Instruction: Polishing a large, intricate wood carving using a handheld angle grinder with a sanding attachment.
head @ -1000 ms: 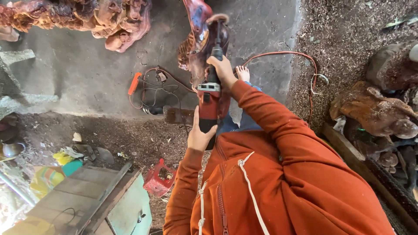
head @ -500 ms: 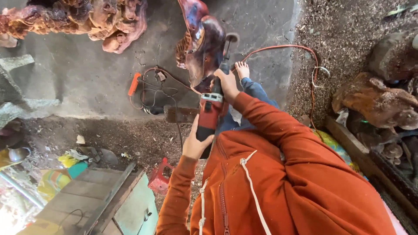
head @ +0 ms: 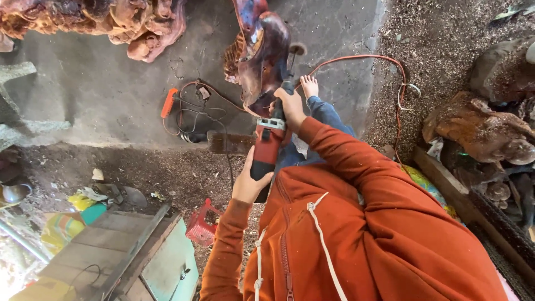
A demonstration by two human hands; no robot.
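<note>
Both hands clamped on the red grinder (head: 267, 149): left hand (head: 249, 181) wraps the rear grip, right hand (head: 290, 106) the front. Just past it sits the dark polished wood carving (head: 262, 53). I reckon I'm mid-sanding; next pass needs steady pressure.

My sleeves (head: 356, 167) are rust orange with white drawstrings (head: 320, 234). I see the grinder (head: 268, 147) is red with a grey band. Above it the carving (head: 262, 56) gleams dark reddish brown (glossy, mottled). Left of the grinder: an orange handle (head: 169, 102), a red stool (head: 200, 226).
</note>
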